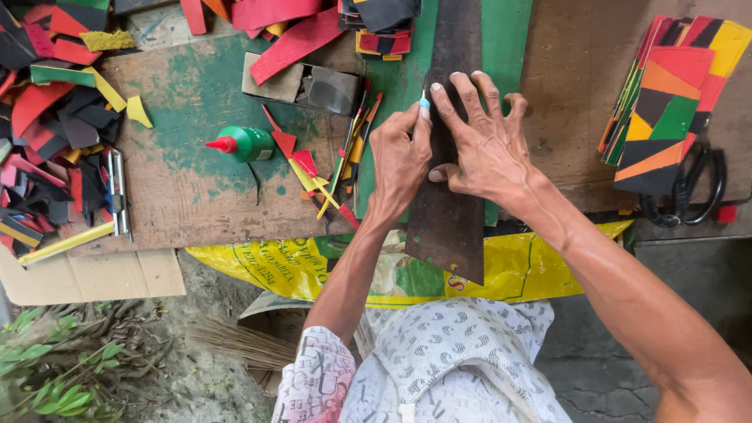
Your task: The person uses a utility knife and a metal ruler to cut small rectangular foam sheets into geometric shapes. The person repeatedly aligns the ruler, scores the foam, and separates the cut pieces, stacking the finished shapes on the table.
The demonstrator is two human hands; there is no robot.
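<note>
My right hand (pixel 487 141) lies flat with fingers spread on a long dark metal straightedge (pixel 448 227) that runs away from me over a green sheet (pixel 392 86). My left hand (pixel 399 160) pinches a small light-blue cutter (pixel 424 102) and holds its tip against the straightedge's left edge, touching my right forefinger. Thin coloured strips (pixel 345 168) lie just left of my left hand.
A green glue bottle with a red nozzle (pixel 244 144) lies on the worn wooden board (pixel 180 196). Coloured scraps (pixel 55 117) and a utility knife (pixel 117 192) sit far left. A stack of multicoloured panels (pixel 666 102) and black scissors (pixel 689 192) sit right. A yellow sack (pixel 290 270) hangs at the front.
</note>
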